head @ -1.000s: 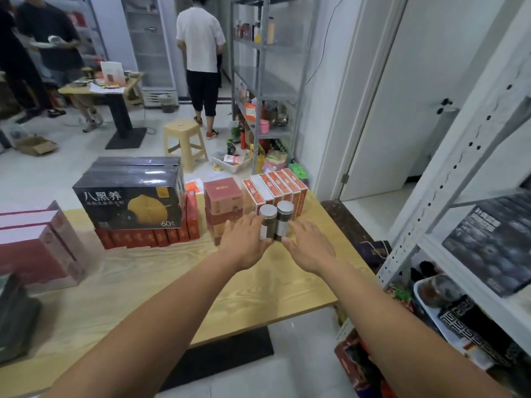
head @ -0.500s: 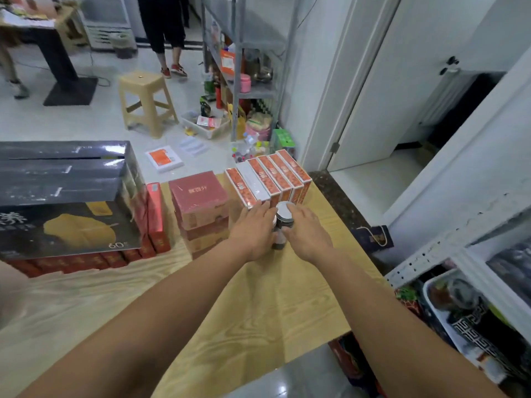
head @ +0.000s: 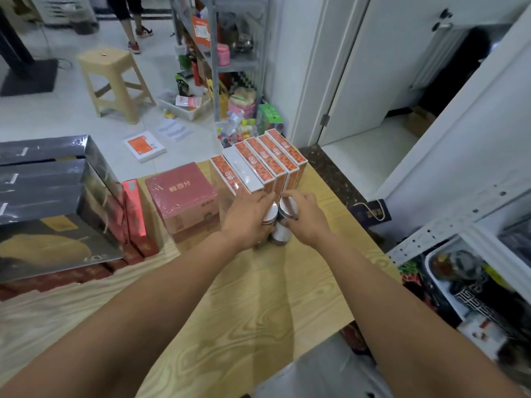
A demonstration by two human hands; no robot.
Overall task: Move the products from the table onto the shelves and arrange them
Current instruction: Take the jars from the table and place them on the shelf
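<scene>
Bench [head: 258, 311]: pale wood-grain top is filling the lower middle of the frame, and both forearms are reaching across it from the bottom corners.
Left hand [head: 247, 218]: is wrapping the left jar [head: 269, 216] just below the frame's centre, fingers [head: 264, 198] curling over the silver lid and far side, grasping it.
Right hand [head: 309, 220]: is closing on the right jar [head: 281, 236] beside it, fingers [head: 293, 195] curling round the lid and upper body, grasping it too.
Jar pose: both are standing upright and touching each other, long axes running vertical, lids pointing up; whether the bases are resting on the bench or lifting clear, I cannot tell.
Orange boxes [head: 268, 160]: are standing on edge in a row just behind the jars, narrow tops facing up, the row slanting toward the upper right, with one white box [head: 247, 175] sitting among them.
Pink boxes [head: 181, 191]: are sitting stacked left of centre, beside that row.
Red slim boxes [head: 133, 208] and black pack [head: 43, 202]: are crowding the left edge of the frame.
White rack [head: 422, 238]: is entering at the right edge; its lower-right tray [head: 436, 280] is holding mixed goods, too blurred to name.
Progress: looking early, in my judgement; the rack is carrying some goods, yet most stock is waiting on the bench, and the jars are only being picked up, with carrying and arranging left.
Far room: stool [head: 115, 81], grey shelving [head: 238, 64] and a person's legs [head: 128, 24] are showing along the top of the frame.
</scene>
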